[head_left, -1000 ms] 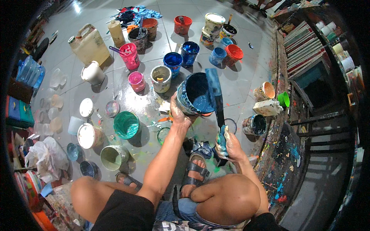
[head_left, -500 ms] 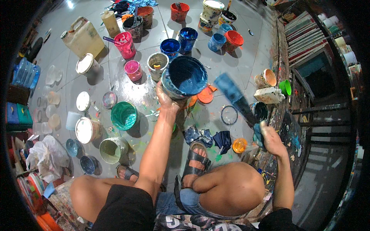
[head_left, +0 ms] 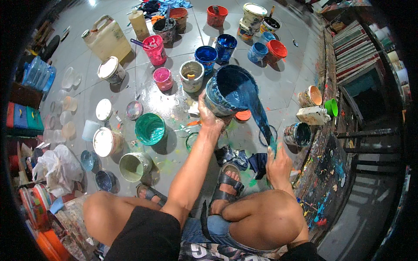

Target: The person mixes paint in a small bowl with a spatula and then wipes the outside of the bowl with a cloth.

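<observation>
My left hand grips a paint bucket from its near side and tilts its mouth toward me. Dark blue paint coats the inside of the bucket. Closed around the handle of a flat spatula is my right hand. The spatula is smeared with blue paint, and its far end lies against the bucket's right rim. Below the spatula, a thin ring rests on the floor. A pot with dark paint stands to the right of my right hand.
Beyond the bucket stand blue paint pots, a pink bucket and red tubs. A green paint bucket and white-lidded tubs are at left. Dark crumpled cloths lie near my foot. A paint-splashed wooden ledge runs along the right.
My right hand has swung the spatula left, from beside the dark pot onto the bucket's rim. In the picture the bucket sits farther right, and the whole view has shifted slightly.
</observation>
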A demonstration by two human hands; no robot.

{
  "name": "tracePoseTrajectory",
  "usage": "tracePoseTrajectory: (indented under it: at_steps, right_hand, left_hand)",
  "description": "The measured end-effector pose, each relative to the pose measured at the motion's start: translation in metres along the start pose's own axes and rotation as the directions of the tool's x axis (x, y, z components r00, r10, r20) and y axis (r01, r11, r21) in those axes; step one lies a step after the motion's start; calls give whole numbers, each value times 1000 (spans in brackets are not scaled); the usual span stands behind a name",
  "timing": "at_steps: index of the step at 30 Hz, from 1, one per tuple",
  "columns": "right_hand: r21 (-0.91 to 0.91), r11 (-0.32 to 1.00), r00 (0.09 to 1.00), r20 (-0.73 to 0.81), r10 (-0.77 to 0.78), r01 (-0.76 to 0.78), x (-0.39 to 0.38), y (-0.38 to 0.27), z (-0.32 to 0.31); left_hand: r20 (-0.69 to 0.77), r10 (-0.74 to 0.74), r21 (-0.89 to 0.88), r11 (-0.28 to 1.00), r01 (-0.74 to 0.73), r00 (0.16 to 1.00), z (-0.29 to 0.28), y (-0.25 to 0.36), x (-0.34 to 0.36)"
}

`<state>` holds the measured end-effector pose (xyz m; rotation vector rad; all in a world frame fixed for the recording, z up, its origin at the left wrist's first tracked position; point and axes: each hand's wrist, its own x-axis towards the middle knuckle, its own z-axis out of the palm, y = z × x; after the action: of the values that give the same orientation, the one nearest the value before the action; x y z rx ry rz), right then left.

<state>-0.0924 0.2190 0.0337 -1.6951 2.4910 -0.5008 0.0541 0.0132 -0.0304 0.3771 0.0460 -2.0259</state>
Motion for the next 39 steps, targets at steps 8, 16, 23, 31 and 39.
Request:
tracePoseTrajectory:
  at_steps: [8, 16, 23, 31, 39]
  right_hand:
    - [-228, 953, 978, 103, -180, 200, -3, 46, -81]
    - [525, 815, 958, 260, 120, -244, 6, 53, -46]
    - [702, 306, 702, 700, -129, -643, 13, 41, 3]
    - [366, 872, 667, 743, -64, -324, -11, 100, -7]
    - [267, 909, 848, 509, 148, -320, -32, 127, -81]
  left_hand:
    - [30, 126, 51, 991, -127, 992, -29, 21, 8]
    - [87, -164, 17, 986, 163, 983, -21, -13, 8]
    - [52, -102, -14, 995, 103, 993, 0, -14, -2]
    - [-15, 94, 85, 992, -93, 995, -26, 9, 2]
    - [27, 118, 164, 979, -121, 993, 0, 6, 0]
